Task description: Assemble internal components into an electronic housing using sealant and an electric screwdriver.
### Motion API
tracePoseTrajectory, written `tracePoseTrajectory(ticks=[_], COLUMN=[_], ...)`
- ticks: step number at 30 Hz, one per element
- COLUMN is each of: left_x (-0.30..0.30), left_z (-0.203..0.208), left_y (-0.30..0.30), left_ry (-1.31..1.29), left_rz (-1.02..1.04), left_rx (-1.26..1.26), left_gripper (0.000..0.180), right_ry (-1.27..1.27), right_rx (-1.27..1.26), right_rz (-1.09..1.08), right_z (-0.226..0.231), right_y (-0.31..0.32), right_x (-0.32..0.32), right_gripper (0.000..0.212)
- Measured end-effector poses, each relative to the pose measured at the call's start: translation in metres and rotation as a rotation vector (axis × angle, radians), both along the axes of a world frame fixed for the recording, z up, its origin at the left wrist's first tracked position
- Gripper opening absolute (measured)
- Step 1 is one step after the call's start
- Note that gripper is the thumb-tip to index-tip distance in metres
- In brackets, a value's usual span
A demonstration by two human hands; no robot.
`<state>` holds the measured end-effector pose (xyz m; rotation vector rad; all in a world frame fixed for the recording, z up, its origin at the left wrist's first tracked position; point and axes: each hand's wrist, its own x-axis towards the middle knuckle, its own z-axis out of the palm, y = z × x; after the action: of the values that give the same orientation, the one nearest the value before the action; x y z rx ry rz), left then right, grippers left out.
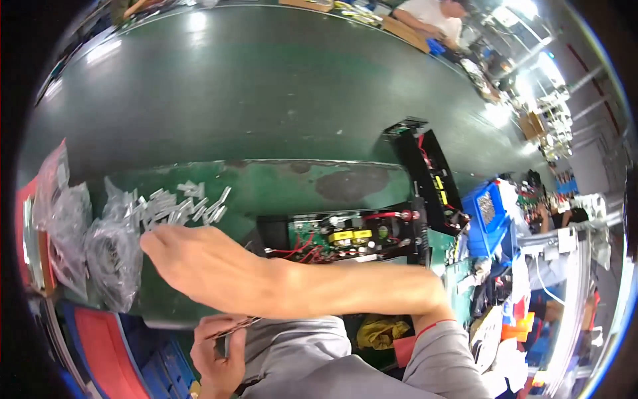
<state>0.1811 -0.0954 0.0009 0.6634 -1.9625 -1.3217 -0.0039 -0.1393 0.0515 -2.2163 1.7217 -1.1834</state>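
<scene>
My right arm stretches across the bench to the left. At its end my right hand [196, 263] is curled, back upward, beside a loose pile of small silvery metal pieces [176, 207] and a clear plastic bag [113, 256]. Its fingertips are turned under, so anything in them is hidden. Below it, close to my lap, my left hand [216, 356] pinches a thin, flat, dark-edged piece [234, 327] between thumb and fingers. An open black housing with a circuit board [345, 236], red wires and yellow-wrapped parts lies just beyond my right forearm.
A second open black housing [435, 176] stands to the right, next to blue bins [488, 209] with small parts. More clear plastic [66, 226] and a red bin [106, 346] are at left. Across the wide green work surface [252, 86] sits another person [432, 20].
</scene>
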Motion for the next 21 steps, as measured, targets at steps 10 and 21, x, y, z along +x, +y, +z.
tracePoseTrajectory(ticks=[10,21], left_x=[-0.067,-0.145], left_z=[0.017,0.034], left_y=[0.017,0.037], left_ry=[0.138,0.082], left_rz=[-0.344,-0.497], left_rx=[0.163,0.517], left_gripper=[0.021,0.019], right_ry=[-0.978,-1.116], right_rx=[0.194,-0.028], right_rz=[-0.576,-0.918], right_z=[-0.003,-0.04], right_y=[0.215,0.27], right_x=[-0.047,-0.045], right_gripper=[0.013,0.012])
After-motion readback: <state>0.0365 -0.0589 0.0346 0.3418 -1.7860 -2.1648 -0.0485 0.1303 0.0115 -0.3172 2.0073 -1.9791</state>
